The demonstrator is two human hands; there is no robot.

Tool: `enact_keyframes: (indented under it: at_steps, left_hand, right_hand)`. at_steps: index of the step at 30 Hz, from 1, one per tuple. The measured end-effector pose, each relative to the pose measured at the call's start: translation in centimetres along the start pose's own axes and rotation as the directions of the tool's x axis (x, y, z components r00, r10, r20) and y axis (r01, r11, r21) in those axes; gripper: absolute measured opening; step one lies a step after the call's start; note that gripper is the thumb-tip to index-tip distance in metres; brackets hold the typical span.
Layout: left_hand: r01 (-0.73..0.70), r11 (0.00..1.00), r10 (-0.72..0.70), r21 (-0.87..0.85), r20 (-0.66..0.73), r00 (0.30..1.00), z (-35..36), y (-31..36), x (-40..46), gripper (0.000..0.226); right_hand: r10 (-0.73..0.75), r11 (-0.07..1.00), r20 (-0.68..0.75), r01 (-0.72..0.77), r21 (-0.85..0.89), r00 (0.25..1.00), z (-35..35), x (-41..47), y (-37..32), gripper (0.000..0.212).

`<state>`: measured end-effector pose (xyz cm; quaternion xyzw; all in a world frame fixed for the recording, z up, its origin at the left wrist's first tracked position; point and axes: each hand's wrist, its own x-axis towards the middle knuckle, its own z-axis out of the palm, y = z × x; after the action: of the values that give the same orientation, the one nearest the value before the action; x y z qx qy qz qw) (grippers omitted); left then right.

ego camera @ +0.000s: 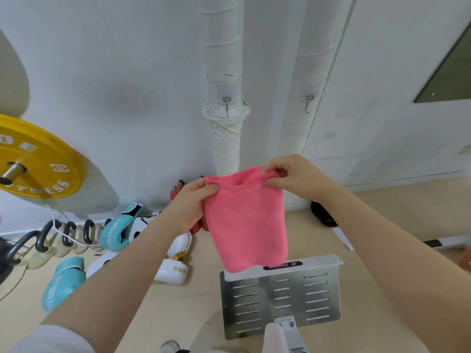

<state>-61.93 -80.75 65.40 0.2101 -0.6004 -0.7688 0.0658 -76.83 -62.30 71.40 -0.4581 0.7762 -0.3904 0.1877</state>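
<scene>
A pink cloth [246,220] hangs in the air in front of me, folded double and drooping down to just above a slotted metal plate [280,299]. My left hand [190,207] grips the cloth's upper left corner, thumb on top. My right hand [290,174] pinches the upper right edge between thumb and curled fingers. Both hands are at about the same height, holding the top edge stretched between them.
A yellow weight plate [38,159] on a bar juts in at the left. Teal boxing gloves [119,230], white boxing gloves [173,268] and kettlebells [68,235] lie on the beige floor by the white wall. Two wrapped pipes [226,98] run up the wall.
</scene>
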Motion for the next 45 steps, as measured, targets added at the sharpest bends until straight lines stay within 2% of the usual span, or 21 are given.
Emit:
enact_keyframes:
  at_steps: [4,6,8,10,13,15,16,19,22,25,27,29,31,34,36,38,41,43,45]
  left_hand:
    - [0.038,0.997,-0.046,0.065,0.13,0.99,0.0,-0.3,-0.6,0.013]
    - [0.007,0.994,-0.027,0.109,0.184,0.983,0.0,-0.2,-1.1,0.02]
    - [-0.061,0.982,0.028,0.179,0.181,0.983,-0.2,-0.3,-1.3,0.021]
    - [-0.162,0.952,0.136,0.26,0.115,0.984,-0.4,-0.5,-1.3,0.026]
    - [-0.326,0.871,0.346,0.367,0.013,0.938,-1.0,-0.5,-1.1,0.036]
    - [-0.386,0.802,0.435,0.456,-0.004,0.9,-1.6,-0.2,-0.9,0.035]
    - [-0.386,0.795,0.431,0.468,0.011,0.902,-2.0,0.1,-0.8,0.034]
    - [-0.329,0.887,0.318,0.325,0.09,0.944,-3.1,0.6,-0.8,0.034]
    - [-0.28,0.913,0.285,0.296,0.025,0.958,-4.9,0.9,-1.2,0.027]
    - [-0.263,0.936,0.292,0.233,-0.1,0.951,-7.4,1.3,-1.7,0.033]
    - [-0.274,0.936,0.307,0.221,-0.129,0.943,-8.9,1.8,-2.1,0.035]
    - [-0.287,0.927,0.323,0.241,-0.128,0.938,-10.0,2.2,-2.4,0.029]
    - [-0.29,0.919,0.34,0.267,-0.162,0.927,-11.3,2.6,-2.6,0.025]
    - [-0.279,0.886,0.387,0.371,-0.261,0.884,-13.5,2.7,-2.5,0.022]
    - [-0.246,0.854,0.413,0.458,-0.31,0.856,-14.7,2.6,-2.2,0.016]
    - [-0.223,0.848,0.421,0.48,-0.355,0.835,-15.5,2.5,-2.1,0.012]
    - [-0.236,0.845,0.448,0.48,-0.393,0.803,-16.4,2.6,-1.9,0.012]
    - [-0.228,0.84,0.455,0.493,-0.411,0.79,-17.2,2.7,-1.6,0.013]
    - [-0.217,0.852,0.44,0.476,-0.429,0.789,-18.3,2.9,-1.2,0.014]
  right_hand:
    - [-0.054,0.991,0.034,0.049,0.124,0.998,0.6,0.6,-0.4,0.037]
    - [-0.045,0.963,0.012,0.04,0.265,0.999,1.0,0.9,-0.7,0.048]
    - [-0.028,0.918,-0.034,0.039,0.395,0.999,1.5,1.3,-0.7,0.054]
    - [-0.018,0.879,-0.079,0.053,0.475,0.997,2.0,1.8,-0.8,0.064]
    - [-0.017,0.857,-0.066,0.048,0.512,0.998,2.7,2.2,-1.0,0.064]
    - [-0.015,0.855,-0.033,0.03,0.518,0.999,3.0,2.6,-1.1,0.062]
    - [-0.019,0.852,-0.015,0.024,0.523,1.0,3.2,2.7,-1.2,0.059]
    - [-0.033,0.841,0.037,0.007,0.541,0.999,3.9,3.4,-1.9,0.045]
    - [-0.014,0.845,0.061,-0.021,0.535,0.998,4.8,4.8,-2.5,0.04]
    - [0.013,0.942,0.045,-0.027,0.334,0.999,6.2,6.5,-3.0,0.042]
    - [-0.022,0.998,0.023,0.021,0.051,0.999,7.3,7.8,-3.3,0.041]
    - [-0.103,0.974,0.052,0.112,-0.197,0.993,8.6,9.0,-3.3,0.033]
    - [-0.124,0.929,0.121,0.157,-0.334,0.985,9.8,9.7,-3.1,0.027]
    - [-0.128,0.864,0.25,0.232,-0.446,0.96,11.4,10.1,-3.8,0.019]
    - [-0.133,0.808,0.319,0.289,-0.513,0.938,12.3,10.5,-4.7,0.023]
    - [-0.135,0.721,0.313,0.31,-0.619,0.94,13.1,11.2,-5.4,0.031]
    - [-0.137,0.629,0.219,0.256,-0.735,0.966,14.1,12.5,-5.9,0.036]
    - [-0.296,0.608,0.181,0.331,-0.721,0.938,14.9,13.0,-6.1,0.037]
    - [-0.504,0.554,0.134,0.439,-0.707,0.853,15.7,13.3,-6.5,0.034]
